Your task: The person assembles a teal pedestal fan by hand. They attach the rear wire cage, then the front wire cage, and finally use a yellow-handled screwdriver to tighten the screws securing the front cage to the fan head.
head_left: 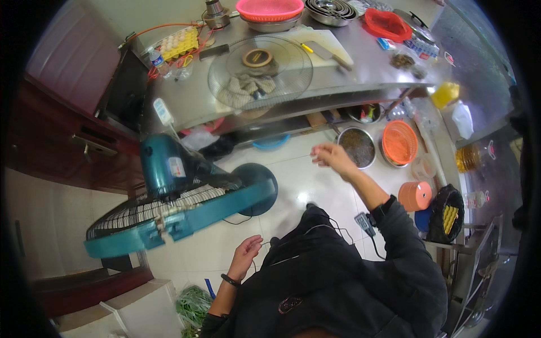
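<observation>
My right hand (332,158) reaches over the floor in front of the counter, fingers loosely bent and apart, with nothing seen in it. My left hand (245,255) hangs low beside my body, fingers loosely open and empty. To the left stands a teal pedestal fan (169,169), tilted, its front side uncovered; the left hand is nearest to its teal rim (214,205). The fan's round wire front guard (293,84) lies on the steel counter, with a crumpled grey-white cloth (251,90) at its middle, below the guard's round badge (257,57).
On the steel counter (186,101) are a cleaver (318,49) on a white cutting board (338,42), an egg tray (180,44) and a pink basket (270,8). A metal basin (356,147), an orange basket (400,142) and a black-lined bin (447,214) stand at right. Leafy greens (193,307) lie lower left.
</observation>
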